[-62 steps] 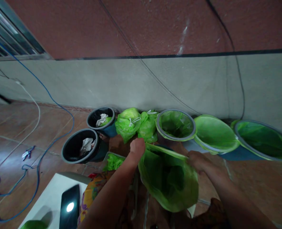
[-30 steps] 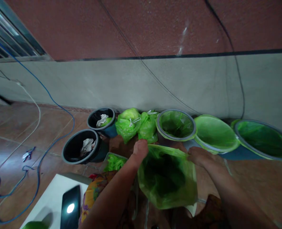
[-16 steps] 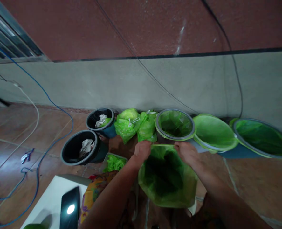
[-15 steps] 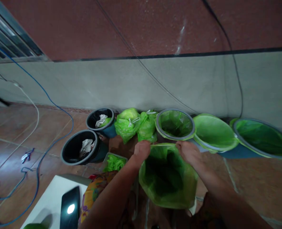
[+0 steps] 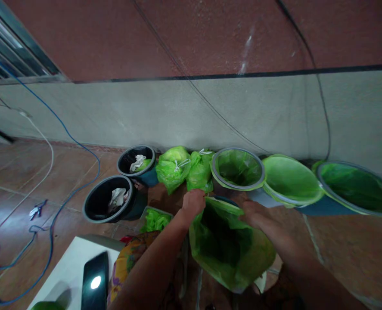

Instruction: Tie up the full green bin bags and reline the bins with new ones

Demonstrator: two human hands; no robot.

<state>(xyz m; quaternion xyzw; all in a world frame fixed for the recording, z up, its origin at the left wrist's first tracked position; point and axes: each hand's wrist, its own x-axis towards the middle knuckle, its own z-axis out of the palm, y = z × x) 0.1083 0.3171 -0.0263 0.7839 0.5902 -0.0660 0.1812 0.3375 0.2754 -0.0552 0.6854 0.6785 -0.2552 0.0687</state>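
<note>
My left hand point(image 5: 193, 204) and my right hand point(image 5: 253, 214) both pinch the upper rim of a bright green plastic bag point(image 5: 229, 252), which hangs open and slack below them. A dark rim of a container point(image 5: 225, 199) shows just behind the bag's edge. The rest of that container is hidden. Nearest my left hand stand several tied green bags point(image 5: 200, 173), and a bucket lined with green plastic point(image 5: 237, 168) lies just beyond my right hand.
Two black bins point(image 5: 108, 199) with white scraps stand on the left, and further green-lined tubs point(image 5: 290, 181) lie on the right against the wall. A tray of green plastic point(image 5: 155, 221), a phone point(image 5: 94, 280) on a white surface, and loose blue cable point(image 5: 51, 241) lie nearby.
My right hand has moved down and toward me, so the bag's rim now slopes and the bag leans to the right. A dark container rim has come into view behind it.
</note>
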